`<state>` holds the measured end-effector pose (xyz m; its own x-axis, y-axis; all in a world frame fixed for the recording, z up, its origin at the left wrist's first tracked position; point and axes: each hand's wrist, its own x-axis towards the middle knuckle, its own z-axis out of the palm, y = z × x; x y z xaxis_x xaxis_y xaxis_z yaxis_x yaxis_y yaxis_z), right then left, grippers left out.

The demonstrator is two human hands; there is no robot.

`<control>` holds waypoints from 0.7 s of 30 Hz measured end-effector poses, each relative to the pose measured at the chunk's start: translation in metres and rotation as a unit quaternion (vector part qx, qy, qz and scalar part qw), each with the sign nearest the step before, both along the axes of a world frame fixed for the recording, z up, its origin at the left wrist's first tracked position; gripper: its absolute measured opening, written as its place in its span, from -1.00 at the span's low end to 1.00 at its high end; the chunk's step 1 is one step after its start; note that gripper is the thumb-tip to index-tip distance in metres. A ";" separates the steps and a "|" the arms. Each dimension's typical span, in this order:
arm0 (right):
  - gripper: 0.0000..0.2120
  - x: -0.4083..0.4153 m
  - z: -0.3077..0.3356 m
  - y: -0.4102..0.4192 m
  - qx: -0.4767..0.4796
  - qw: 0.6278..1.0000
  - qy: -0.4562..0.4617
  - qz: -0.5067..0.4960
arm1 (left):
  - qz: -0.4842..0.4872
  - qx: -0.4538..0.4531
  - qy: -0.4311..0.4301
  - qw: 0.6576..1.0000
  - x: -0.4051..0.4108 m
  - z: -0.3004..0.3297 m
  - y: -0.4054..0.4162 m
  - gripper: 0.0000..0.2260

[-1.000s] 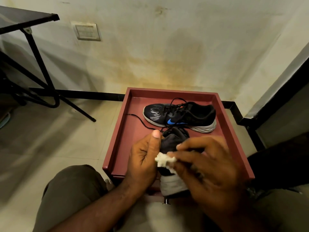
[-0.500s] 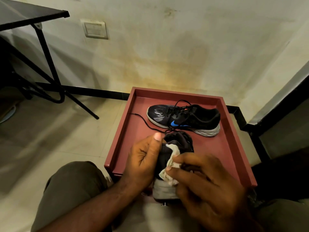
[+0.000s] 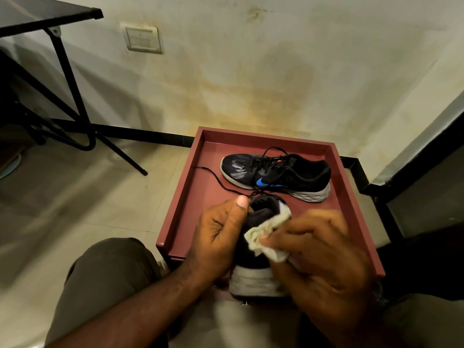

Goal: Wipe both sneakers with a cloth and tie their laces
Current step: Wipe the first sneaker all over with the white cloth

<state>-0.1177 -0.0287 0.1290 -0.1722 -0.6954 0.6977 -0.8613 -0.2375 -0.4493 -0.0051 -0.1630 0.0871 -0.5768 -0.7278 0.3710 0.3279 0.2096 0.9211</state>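
Head view: your left hand (image 3: 221, 237) grips the near sneaker (image 3: 253, 270) heel-up, while your right hand (image 3: 324, 262) pinches the cloth (image 3: 266, 234) against its black heel. Beyond your hands, the second sneaker (image 3: 276, 175) lies in the red tray (image 3: 180, 197), laces loose.

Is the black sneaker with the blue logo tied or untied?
Untied. The black sneaker with the blue logo has a loose black lace trailing across the red tray.

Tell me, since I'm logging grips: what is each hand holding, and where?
Left hand grips the near sneaker by its heel side. Right hand pinches the cloth at its lower end, against the heel.
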 end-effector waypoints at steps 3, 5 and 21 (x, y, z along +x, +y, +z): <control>-0.88 0.004 -0.003 0.002 0.024 0.997 0.035 0.069 | -0.012 0.013 -0.009 1.000 0.002 0.000 0.002 -0.56; -0.86 0.000 -0.002 -0.004 0.015 0.998 -0.050 0.028 | -0.016 0.023 0.000 1.000 0.000 0.004 0.001 -0.58; -0.88 -0.036 0.004 -0.049 0.104 0.941 -0.174 0.271 | -0.002 0.049 -0.005 0.999 0.003 0.005 -0.008 -0.54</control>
